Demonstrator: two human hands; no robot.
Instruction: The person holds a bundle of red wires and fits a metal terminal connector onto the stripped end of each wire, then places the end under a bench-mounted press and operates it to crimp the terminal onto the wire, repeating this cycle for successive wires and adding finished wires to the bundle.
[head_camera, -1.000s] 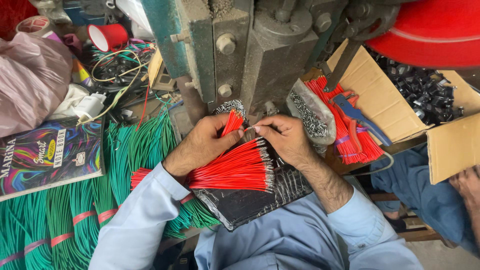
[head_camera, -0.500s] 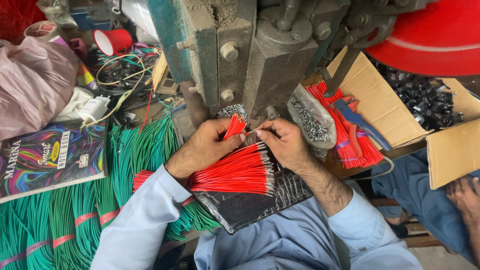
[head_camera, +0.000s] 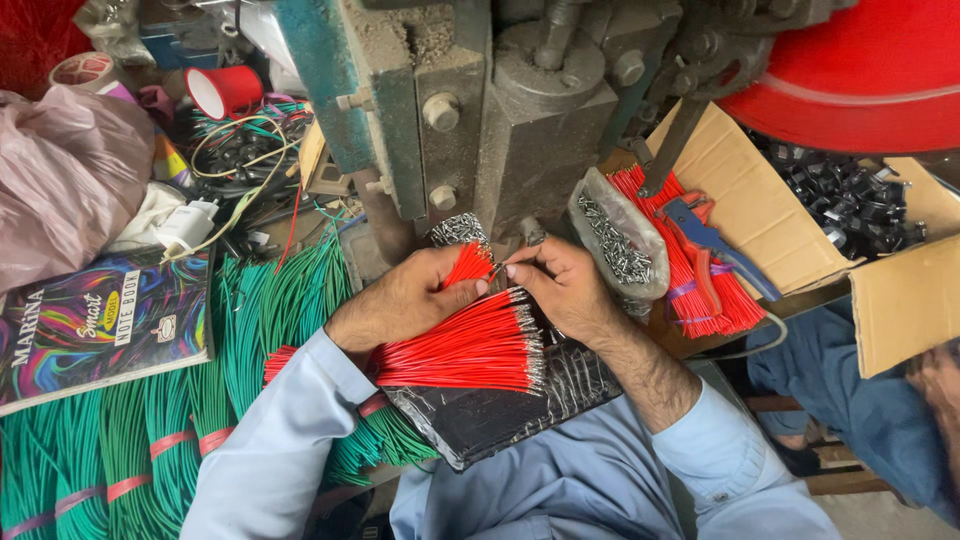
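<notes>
My left hand (head_camera: 405, 298) grips a small bunch of red wires (head_camera: 468, 264) between thumb and fingers, just below the grey metal press (head_camera: 520, 130). My right hand (head_camera: 565, 285) pinches a single red wire at its metal tip, right beside the left thumb. Under both hands a fan of red wires with metal terminals (head_camera: 465, 350) lies on a black plastic sheet (head_camera: 500, 410) on my lap. A small heap of silver terminals (head_camera: 458, 229) sits at the foot of the press.
Bundles of green wires (head_camera: 150, 430) lie at left under a colourful notebook (head_camera: 95, 325). A clear bag of metal terminals (head_camera: 615, 245), more red wires and blue-handled pliers (head_camera: 705, 235) sit at right by a cardboard box of black parts (head_camera: 850, 200). Another person's blue-clad leg (head_camera: 860, 400) is at right.
The view has shifted slightly. Both hands stay at the press base, with the right fingers working a wire tip next to the left thumb.
</notes>
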